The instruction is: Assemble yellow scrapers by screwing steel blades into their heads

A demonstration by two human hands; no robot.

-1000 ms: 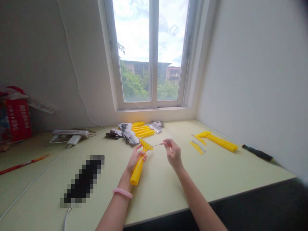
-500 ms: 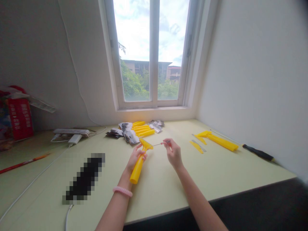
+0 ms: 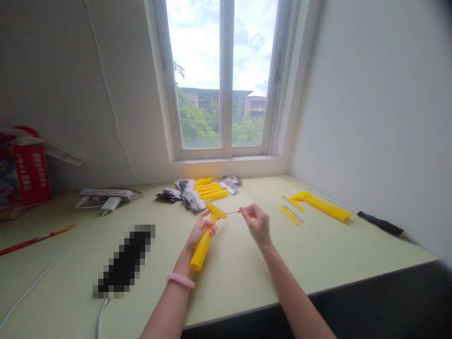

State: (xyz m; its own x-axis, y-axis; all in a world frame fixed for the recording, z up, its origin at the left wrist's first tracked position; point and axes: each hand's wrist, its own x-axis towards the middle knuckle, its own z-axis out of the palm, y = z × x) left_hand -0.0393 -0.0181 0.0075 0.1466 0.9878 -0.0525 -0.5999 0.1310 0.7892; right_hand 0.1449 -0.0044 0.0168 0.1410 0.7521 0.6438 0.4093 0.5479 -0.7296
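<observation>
My left hand (image 3: 198,232) is closed around a yellow scraper (image 3: 202,249), its head tilted up and away and its round handle end towards me. Pinched in my right hand (image 3: 257,225) is a small screwdriver (image 3: 233,212) with a thin metal shaft. The shaft points left, and its tip meets the side of the scraper's head. Most of the screwdriver's handle is hidden by my fingers. Both hands are above the table, in front of a pile of yellow scrapers (image 3: 213,194).
Silvery packets (image 3: 193,200) lie beside the pile. At right are another yellow scraper (image 3: 326,208), a loose yellow piece with a blade (image 3: 289,215) and a long black-handled screwdriver (image 3: 381,223). A power strip (image 3: 106,194), a blurred-out dark object (image 3: 123,263) and a red pencil (image 3: 38,238) are at left.
My right hand has shifted slightly to the right and its wrist has turned a little, the screwdriver still at the scraper's head. My left hand stays nearly in place with the scraper.
</observation>
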